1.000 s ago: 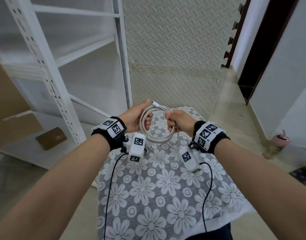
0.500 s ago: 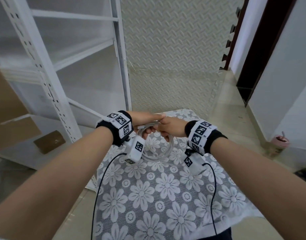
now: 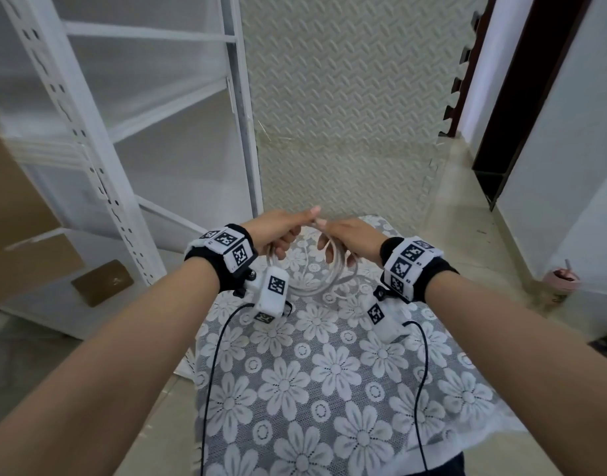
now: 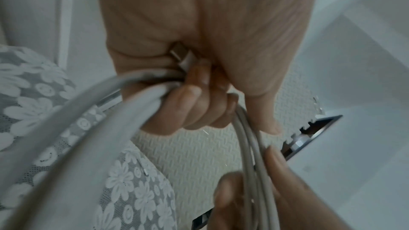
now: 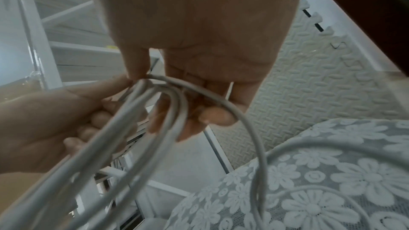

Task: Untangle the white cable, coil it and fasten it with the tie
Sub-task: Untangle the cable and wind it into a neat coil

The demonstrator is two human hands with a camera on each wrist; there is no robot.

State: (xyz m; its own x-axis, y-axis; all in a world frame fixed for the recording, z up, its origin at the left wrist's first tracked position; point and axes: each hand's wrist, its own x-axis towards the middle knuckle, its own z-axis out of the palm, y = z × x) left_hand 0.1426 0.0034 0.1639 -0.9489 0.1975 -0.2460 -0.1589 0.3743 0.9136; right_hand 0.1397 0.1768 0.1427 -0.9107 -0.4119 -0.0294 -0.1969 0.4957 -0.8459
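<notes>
Item: thin white round charging cable (image 3: 307, 269) — looped in several coils, held above the grey floral lace tablecloth (image 3: 329, 389). I see my left hand (image 3: 278, 231) clenched around one side, connector in palm; right hand (image 3: 350, 237) grasping the opposite strands.

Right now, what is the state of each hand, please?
Left hand: fingers curled around the cable coil, holding it.
Right hand: also gripping the coil, on its other side.
</notes>
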